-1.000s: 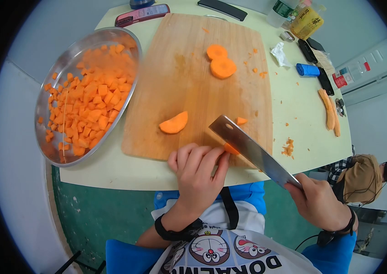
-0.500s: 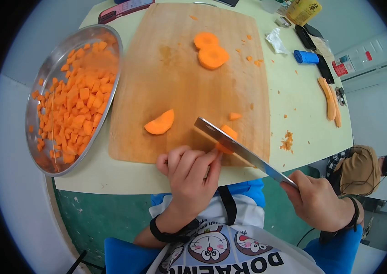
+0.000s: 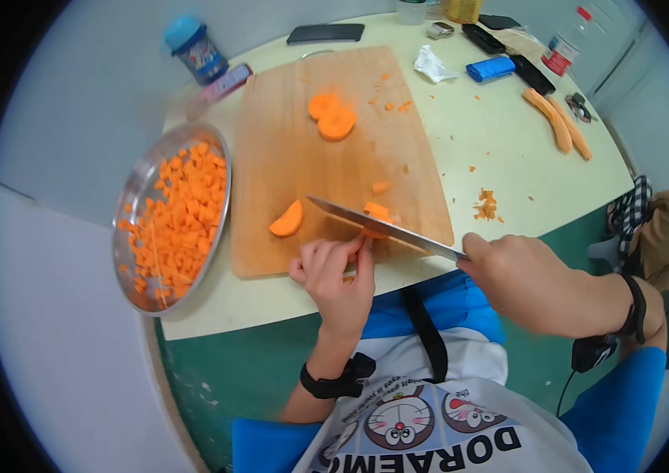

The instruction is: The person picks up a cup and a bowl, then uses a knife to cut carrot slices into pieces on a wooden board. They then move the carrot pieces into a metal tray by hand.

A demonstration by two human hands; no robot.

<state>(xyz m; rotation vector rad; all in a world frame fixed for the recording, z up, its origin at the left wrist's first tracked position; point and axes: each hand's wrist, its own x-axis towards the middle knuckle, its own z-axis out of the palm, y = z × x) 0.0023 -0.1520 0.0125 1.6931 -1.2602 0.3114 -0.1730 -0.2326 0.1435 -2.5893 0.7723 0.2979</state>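
My right hand (image 3: 523, 276) is closed round the handle of a knife (image 3: 397, 231), whose blade lies across a carrot piece (image 3: 375, 211) near the front edge of the wooden cutting board (image 3: 271, 158). The fingertips of my left hand (image 3: 338, 276) press on that carrot piece just in front of the blade. A half-round carrot chunk (image 3: 287, 219) lies to the left on the board, and a small bit sits beyond the knife. Two round carrot slices (image 3: 337, 123) rest farther back. Left of the board, an oval metal tray (image 3: 124, 236) holds many diced carrot cubes.
Two long peeled carrots (image 3: 557, 122) lie at the right of the table, with peel scraps (image 3: 486, 206) nearer. At the back are a blue bottle (image 3: 198, 54), phones, crumpled tissue (image 3: 432, 65), a blue roll (image 3: 490, 68) and a red-capped bottle (image 3: 567, 41). A person sits far right.
The view has shifted, bringing the blue bottle into sight. The knife blade now lies flatter across the view, still at the carrot piece, and my left hand still holds that piece.
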